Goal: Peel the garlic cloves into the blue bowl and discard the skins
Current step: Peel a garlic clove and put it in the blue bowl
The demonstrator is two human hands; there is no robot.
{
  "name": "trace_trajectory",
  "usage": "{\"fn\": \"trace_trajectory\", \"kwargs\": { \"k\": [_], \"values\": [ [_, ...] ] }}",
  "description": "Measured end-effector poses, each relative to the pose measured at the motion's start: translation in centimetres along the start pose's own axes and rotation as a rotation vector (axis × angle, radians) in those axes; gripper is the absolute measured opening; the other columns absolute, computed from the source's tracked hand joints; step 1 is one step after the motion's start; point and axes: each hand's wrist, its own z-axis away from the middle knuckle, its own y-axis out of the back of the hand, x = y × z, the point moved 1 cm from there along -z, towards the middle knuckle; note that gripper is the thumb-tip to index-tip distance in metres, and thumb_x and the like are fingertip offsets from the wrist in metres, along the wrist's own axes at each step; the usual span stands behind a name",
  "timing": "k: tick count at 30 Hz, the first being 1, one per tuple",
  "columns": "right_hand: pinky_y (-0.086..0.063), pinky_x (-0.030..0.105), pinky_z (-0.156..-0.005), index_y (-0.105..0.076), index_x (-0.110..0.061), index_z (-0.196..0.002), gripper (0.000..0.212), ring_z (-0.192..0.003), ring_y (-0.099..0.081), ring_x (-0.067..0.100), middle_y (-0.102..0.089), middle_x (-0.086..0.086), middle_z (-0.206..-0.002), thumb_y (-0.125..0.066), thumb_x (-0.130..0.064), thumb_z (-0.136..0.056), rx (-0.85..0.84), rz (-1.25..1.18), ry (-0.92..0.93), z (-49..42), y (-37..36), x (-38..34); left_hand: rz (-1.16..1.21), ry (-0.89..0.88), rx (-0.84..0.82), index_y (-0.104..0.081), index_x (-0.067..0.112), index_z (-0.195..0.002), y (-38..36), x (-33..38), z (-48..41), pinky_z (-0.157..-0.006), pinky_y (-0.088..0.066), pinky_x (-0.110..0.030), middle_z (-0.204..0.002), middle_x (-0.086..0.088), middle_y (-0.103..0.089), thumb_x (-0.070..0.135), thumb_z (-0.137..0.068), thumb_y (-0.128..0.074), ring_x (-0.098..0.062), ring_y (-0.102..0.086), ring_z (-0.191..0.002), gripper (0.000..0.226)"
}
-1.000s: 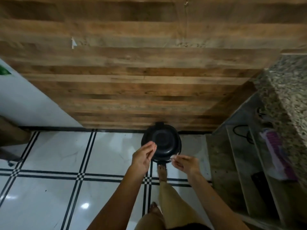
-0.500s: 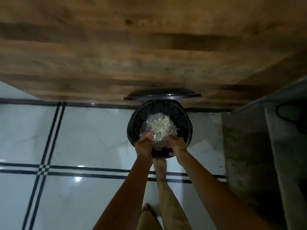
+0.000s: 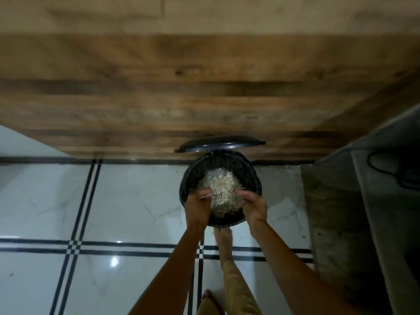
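A black pedal bin (image 3: 191,185) stands on the floor against the wood-look wall, its lid (image 3: 219,144) tipped up. Inside the black liner lies a heap of pale garlic skins (image 3: 223,189). Both of my hands hover over the bin's near rim, on either side of the heap. My left hand (image 3: 197,204) has loosely curled fingers that are apart, with nothing clearly held. My right hand (image 3: 253,204) curls inward toward the heap, and its palm is hidden. My foot (image 3: 223,241) rests at the bin's base. The blue bowl is out of view.
Glossy white floor tiles with black stripes (image 3: 79,245) spread to the left and below. A rough grey concrete step or ledge (image 3: 336,223) rises at the right, with a dark cable loop (image 3: 391,169) on it. The wall (image 3: 204,87) is blurred.
The bin lid has swung from closed to open. The view has dropped closer, and both hands have moved forward from in front of the bin to over its opening.
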Motion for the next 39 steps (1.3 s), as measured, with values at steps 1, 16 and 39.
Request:
{"fn": "trace_trajectory", "kwargs": {
  "k": [1, 16, 39],
  "values": [
    [-0.049, 0.025, -0.077, -0.068, -0.012, -0.052, 0.054, -0.064, -0.064, 0.013, -0.067, -0.003, -0.059, -0.038, 0.017, -0.085, 0.003, -0.072, 0.003, 2.3, 1.0, -1.3, 0.005, -0.045, -0.013, -0.071, 0.005, -0.104, 0.8, 1.5, 1.7, -0.073, -0.037, -0.008, -0.106, -0.008, -0.068, -0.003, -0.088, -0.055, -0.015, -0.059, -0.097, 0.024],
    [-0.044, 0.011, -0.085, -0.066, -0.018, -0.108, 0.02, -0.097, -0.06, -0.001, -0.067, -0.009, -0.104, -0.053, -0.013, -0.093, 0.77, 0.121, 0.499, 40.0, 36.8, -15.7, -0.078, -0.713, -0.954, -0.068, 0.02, -0.086, -10.0, 23.9, 44.7, -0.07, -0.049, -0.018, -0.084, 0.002, -0.069, -0.005, -0.087, -0.056, -0.005, -0.064, -0.076, 0.027],
    [-0.027, 0.031, -0.108, -0.047, -0.017, -0.134, 0.04, -0.13, -0.037, 0.018, -0.044, 0.002, -0.14, -0.051, -0.021, -0.094, 1.395, 0.245, 0.075, 65.8, 71.4, 8.7, -0.298, -1.642, -0.914, -0.072, 0.001, -0.096, -32.3, 15.1, 83.3, -0.085, -0.047, -0.027, -0.098, -0.01, -0.071, -0.006, -0.083, -0.062, -0.021, -0.064, -0.091, 0.018]
  ]
}}
